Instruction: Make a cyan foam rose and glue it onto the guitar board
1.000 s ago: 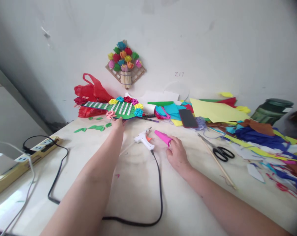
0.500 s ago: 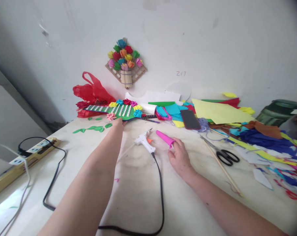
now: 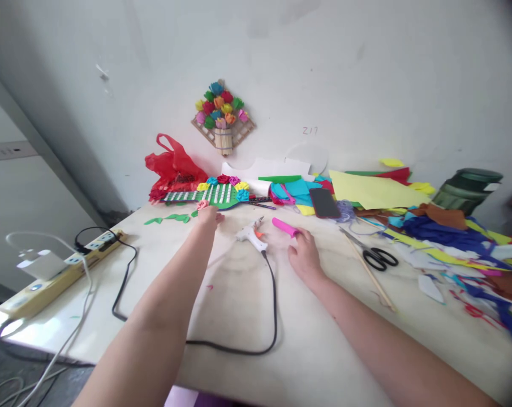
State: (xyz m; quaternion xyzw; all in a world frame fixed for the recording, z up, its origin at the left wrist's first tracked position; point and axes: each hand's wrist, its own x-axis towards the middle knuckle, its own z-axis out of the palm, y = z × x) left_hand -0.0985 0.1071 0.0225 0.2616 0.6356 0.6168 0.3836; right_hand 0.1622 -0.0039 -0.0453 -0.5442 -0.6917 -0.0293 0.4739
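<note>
My left hand [image 3: 210,216] reaches far across the table. Its fingers are closed on the near edge of a green paper craft [image 3: 215,193] with white strips and small coloured paper flowers. My right hand [image 3: 303,254] rests on the table with its fingers curled round the near end of a pink rolled paper piece [image 3: 284,227]. A white glue gun [image 3: 250,235] lies between the two hands, its black cord [image 3: 272,294] trailing towards me.
Black-handled scissors [image 3: 377,258], a wooden stick [image 3: 368,272], a phone [image 3: 323,202], coloured paper sheets [image 3: 372,191] and scraps [image 3: 451,240] lie to the right. A red plastic bag [image 3: 175,167] and green leaf cut-outs [image 3: 168,218] are at the back left, a power strip [image 3: 56,277] on the left edge.
The view has pulled back and shifted, showing more of the table's near and left edges. Both hands keep their holds; the green craft stays at the back.
</note>
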